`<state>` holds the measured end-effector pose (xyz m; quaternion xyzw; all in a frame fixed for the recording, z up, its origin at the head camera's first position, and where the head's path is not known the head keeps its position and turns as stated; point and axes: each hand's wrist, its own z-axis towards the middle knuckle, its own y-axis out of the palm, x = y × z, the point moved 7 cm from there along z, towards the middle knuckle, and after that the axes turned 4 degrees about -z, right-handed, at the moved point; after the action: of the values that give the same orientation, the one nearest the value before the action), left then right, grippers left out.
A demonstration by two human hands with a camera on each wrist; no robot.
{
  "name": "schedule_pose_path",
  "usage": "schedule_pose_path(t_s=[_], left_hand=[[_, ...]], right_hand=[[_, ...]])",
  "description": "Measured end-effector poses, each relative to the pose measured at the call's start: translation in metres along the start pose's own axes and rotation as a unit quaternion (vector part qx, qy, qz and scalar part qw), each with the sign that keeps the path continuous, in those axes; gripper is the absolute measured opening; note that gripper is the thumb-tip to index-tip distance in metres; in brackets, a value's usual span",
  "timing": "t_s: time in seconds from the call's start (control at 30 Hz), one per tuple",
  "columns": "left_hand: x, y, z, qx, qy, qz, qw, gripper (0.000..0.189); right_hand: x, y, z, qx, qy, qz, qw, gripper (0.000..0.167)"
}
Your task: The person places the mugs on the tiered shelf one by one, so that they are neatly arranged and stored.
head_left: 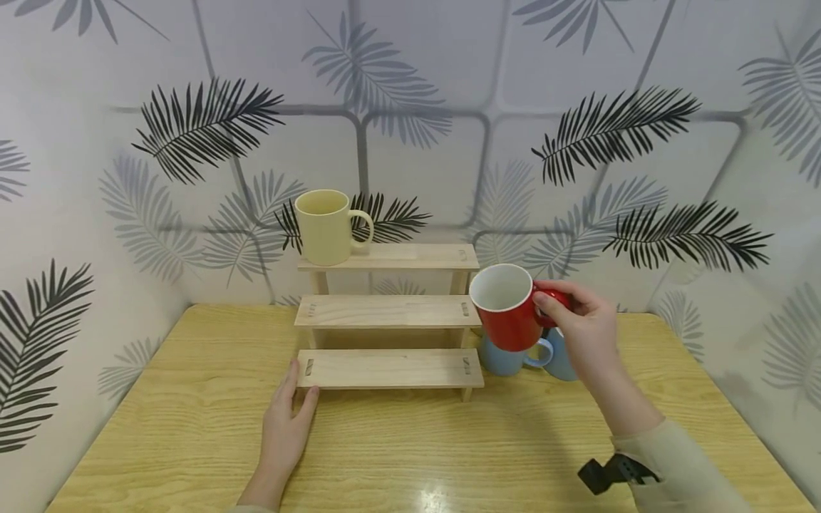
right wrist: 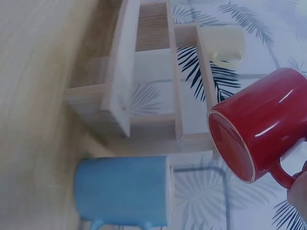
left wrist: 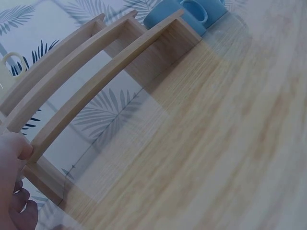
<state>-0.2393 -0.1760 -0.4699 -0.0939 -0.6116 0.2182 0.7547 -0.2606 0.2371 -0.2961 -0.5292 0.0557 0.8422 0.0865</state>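
Well, plain red mug (head_left: 511, 325) aloft.

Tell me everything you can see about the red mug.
The red mug is glossy, probably ceramic, with a plain red outside, a white inside and one looped red handle. The right wrist view shows its red underside edged by a pale ring. It is held in the air, opening upward, near the right end of the stepped wooden rack, partly covering a blue mug in the head view. The right hand grips its handle.
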Motion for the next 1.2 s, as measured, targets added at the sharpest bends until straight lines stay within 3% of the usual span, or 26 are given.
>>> schedule_pose_path(t_s=[0.3, 0.6, 0.93, 1.2], left_hand=[[-0.003, 0.0, 0.001, -0.008, -0.009, 0.005, 0.9999, 0.067], [-0.002, -0.001, 0.001, -0.013, -0.019, 0.009, 0.9997, 0.066], [-0.004, 0.0, 0.001, -0.01, -0.014, 0.01, 0.9998, 0.066], [-0.004, 0.0, 0.001, -0.011, -0.012, 0.004, 0.9999, 0.067]], right_hand=[[-0.002, 0.041, 0.05, 0.024, -0.005, 0.025, 0.9994, 0.017], [0.006, 0.077, 0.091, 0.032, 0.029, -0.017, 0.9989, 0.025], [0.018, 0.098, 0.112, 0.055, 0.047, -0.005, 0.9974, 0.021], [0.027, 0.101, 0.122, 0.064, 0.048, 0.004, 0.9968, 0.016]])
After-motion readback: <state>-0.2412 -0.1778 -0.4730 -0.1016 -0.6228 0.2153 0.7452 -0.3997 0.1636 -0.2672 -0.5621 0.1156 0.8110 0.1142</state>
